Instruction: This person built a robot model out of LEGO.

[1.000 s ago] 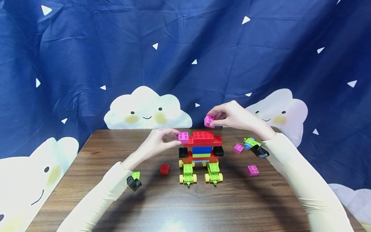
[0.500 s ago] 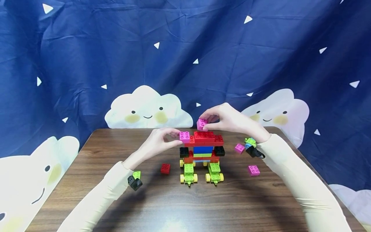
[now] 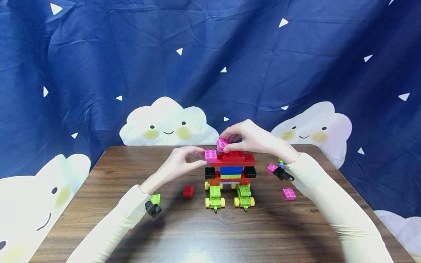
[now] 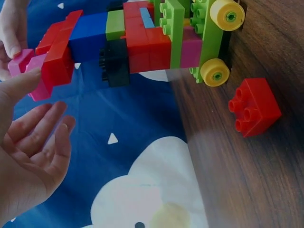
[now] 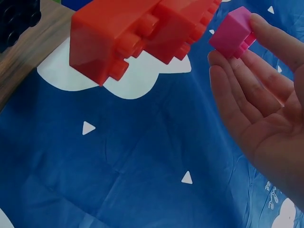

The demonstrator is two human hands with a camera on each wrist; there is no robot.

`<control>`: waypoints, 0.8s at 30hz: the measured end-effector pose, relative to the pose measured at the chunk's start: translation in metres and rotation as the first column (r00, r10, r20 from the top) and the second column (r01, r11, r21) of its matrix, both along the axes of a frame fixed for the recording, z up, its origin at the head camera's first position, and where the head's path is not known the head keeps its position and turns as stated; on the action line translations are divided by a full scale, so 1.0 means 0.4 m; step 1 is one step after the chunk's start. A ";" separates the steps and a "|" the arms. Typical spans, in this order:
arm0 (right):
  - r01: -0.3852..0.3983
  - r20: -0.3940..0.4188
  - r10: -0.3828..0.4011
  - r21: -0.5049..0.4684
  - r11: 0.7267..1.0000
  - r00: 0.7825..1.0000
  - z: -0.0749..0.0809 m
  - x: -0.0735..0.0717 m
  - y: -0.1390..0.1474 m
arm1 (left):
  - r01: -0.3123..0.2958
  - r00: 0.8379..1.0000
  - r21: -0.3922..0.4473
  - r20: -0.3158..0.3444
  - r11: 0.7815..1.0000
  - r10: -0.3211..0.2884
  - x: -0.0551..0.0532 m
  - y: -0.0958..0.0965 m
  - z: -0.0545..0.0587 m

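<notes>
A robot-like figure of toy building bricks stands upright, with a red top [image 3: 233, 157], a blue middle [image 3: 231, 170] and green wheeled feet [image 3: 215, 197]. A pink brick [image 3: 211, 156] sits at the left end of its red top. My left hand [image 3: 181, 160] holds that brick at its left side; in the left wrist view the thumb [image 4: 23, 85] lies on it. Another pink brick [image 5: 232, 32] is pinched between thumb and fingers of my right hand [image 3: 251, 138]. It is just above the red top, close behind the first pink brick.
Left of the figure lies a loose red brick [image 3: 188, 191], with a green piece [image 3: 155, 199] near the left wrist. Two pink bricks, one [image 3: 288, 194] nearer and one [image 3: 272, 168] farther, lie to the right. The right sleeve mostly hides a green wheeled piece [image 3: 280, 162].
My right hand has moved left and down with its pink brick, from above the figure's right part to beside the other pink brick. The left hand has kept its place at the figure.
</notes>
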State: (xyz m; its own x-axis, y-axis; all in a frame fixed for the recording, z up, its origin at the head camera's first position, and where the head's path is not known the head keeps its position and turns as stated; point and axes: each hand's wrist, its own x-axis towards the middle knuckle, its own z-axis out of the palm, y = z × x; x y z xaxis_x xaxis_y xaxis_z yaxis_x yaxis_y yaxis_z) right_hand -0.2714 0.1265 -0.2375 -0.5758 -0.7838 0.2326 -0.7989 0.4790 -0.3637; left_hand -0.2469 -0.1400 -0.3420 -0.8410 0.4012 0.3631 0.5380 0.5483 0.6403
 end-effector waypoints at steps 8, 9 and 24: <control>-0.023 -0.018 0.023 -0.006 1.000 1.000 0.000 0.002 -0.013 | 0.014 1.000 -0.016 0.011 1.000 -0.014 0.002 -0.010 -0.039; -0.026 -0.018 0.026 -0.007 1.000 1.000 0.000 0.002 -0.014 | 0.021 1.000 -0.022 0.012 1.000 -0.021 0.003 -0.012 -0.046; -0.068 -0.035 0.068 0.003 0.998 0.997 -0.001 0.000 -0.038 | 0.066 0.998 -0.054 0.024 0.996 -0.065 -0.001 -0.013 -0.120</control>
